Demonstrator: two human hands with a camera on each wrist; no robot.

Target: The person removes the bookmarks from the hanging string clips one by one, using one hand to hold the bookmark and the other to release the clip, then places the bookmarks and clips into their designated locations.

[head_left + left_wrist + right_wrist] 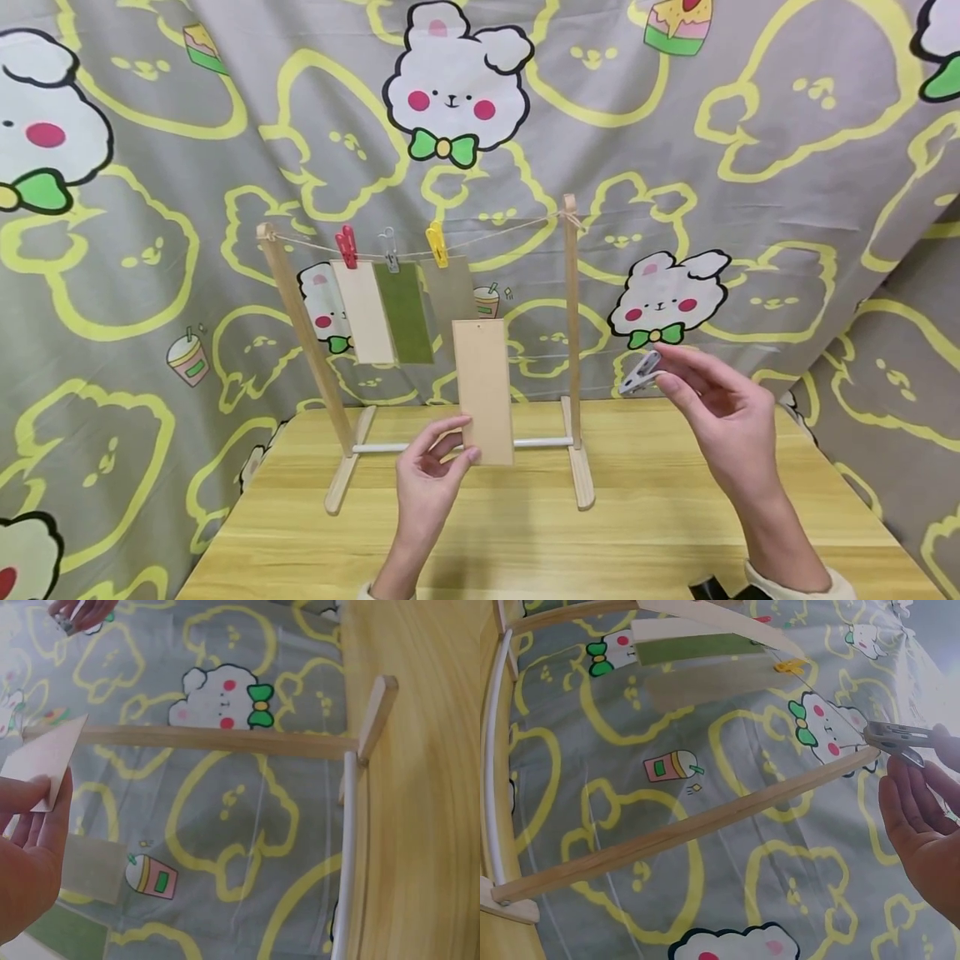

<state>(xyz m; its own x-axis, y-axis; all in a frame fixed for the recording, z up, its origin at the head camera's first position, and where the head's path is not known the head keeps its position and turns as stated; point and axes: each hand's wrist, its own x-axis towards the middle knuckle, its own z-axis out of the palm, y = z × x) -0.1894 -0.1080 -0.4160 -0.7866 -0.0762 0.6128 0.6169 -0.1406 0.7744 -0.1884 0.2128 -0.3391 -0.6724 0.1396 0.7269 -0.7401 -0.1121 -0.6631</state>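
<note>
My left hand point(435, 467) pinches a tan paper card point(483, 392) by its lower left edge and holds it upright in front of the rack. A small hole shows near the card's top. Off to the right, my right hand point(720, 408) pinches a grey clothespin point(640, 373) between thumb and fingers. On the string point(517, 227) hang three cards: a cream card point(363, 312) under a red clothespin point(346, 247), a green card point(405, 312) under a clear grey clothespin point(391, 250), and a greyish-beige card point(447, 292) under a yellow clothespin point(437, 245). The tan card overlaps the last one's lower part in the head view.
The string runs between two wooden posts, the left post point(307, 342) and the right post point(573, 325). A white rod point(382, 448) joins their feet on the wooden table point(300, 542). Behind hangs a patterned curtain point(660, 175). A black object point(708, 588) shows near my right sleeve.
</note>
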